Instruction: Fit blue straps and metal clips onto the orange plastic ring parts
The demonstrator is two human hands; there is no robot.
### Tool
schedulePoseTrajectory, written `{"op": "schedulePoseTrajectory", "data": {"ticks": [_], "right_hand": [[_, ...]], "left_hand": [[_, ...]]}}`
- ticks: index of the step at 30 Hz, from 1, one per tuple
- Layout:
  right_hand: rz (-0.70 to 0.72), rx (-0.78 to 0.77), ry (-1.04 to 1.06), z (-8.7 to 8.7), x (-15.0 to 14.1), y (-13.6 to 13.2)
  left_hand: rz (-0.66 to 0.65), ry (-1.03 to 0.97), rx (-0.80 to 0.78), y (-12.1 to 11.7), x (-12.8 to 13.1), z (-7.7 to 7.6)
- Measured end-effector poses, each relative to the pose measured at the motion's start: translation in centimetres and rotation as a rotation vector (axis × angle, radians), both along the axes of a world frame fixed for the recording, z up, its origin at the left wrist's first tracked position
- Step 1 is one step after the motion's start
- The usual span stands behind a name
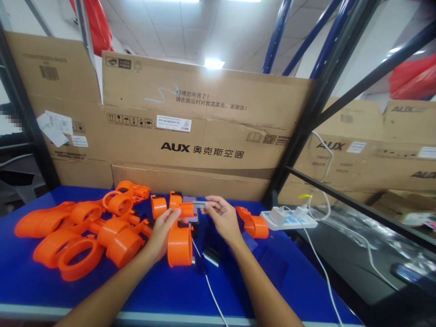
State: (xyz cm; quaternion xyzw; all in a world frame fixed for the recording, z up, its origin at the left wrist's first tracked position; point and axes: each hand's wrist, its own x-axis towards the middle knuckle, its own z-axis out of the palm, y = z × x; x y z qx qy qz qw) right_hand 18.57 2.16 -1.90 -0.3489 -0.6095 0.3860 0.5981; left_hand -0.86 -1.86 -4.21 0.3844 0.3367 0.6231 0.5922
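Note:
My left hand (164, 231) is closed on an orange plastic tape dispenser (180, 245), its thumb on the short cylindrical part. Between the thumb and fingers of my right hand (223, 220) is a thin grey strip (199, 205), whose far end meets the orange cylinder; I cannot tell whether it goes inside. A phone-like device (191, 200) lies behind the hands, partly hidden. Below the hands lies a dark, shiny piece (211, 256). To the left is a pile of several orange tape dispensers (124, 245). Another orange dispenser (256, 226) lies right of my right hand.
A white power strip (289, 219) with plugs sits at the right edge of the blue table (153, 290). White cables (218, 302) run across the front and right. A cardboard panel (136, 141) stands behind, beside a black metal post (308, 109).

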Motion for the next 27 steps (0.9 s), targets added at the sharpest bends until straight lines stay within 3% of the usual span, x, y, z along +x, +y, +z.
{"op": "schedulePoseTrajectory", "data": {"ticks": [11,17,23,27], "right_hand": [[0.000,0.018,-0.121,-0.6,-0.2,-0.3],[0.056,-0.018,-0.070,-0.8,-1.0,-0.2],[-0.115,0.029,-0.131,-0.9,-0.2,0.6],[-0.090,0.013,-0.170,-0.8,0.2,0.6]], "left_hand": [[-0.019,0.138,0.069,0.4,-0.3,-0.6],[0.003,0.213,0.112,0.6,-0.1,-1.0],[0.062,0.210,0.100,0.7,-0.2,-1.1],[0.053,0.249,0.136,0.9,-0.3,-1.2]]}}
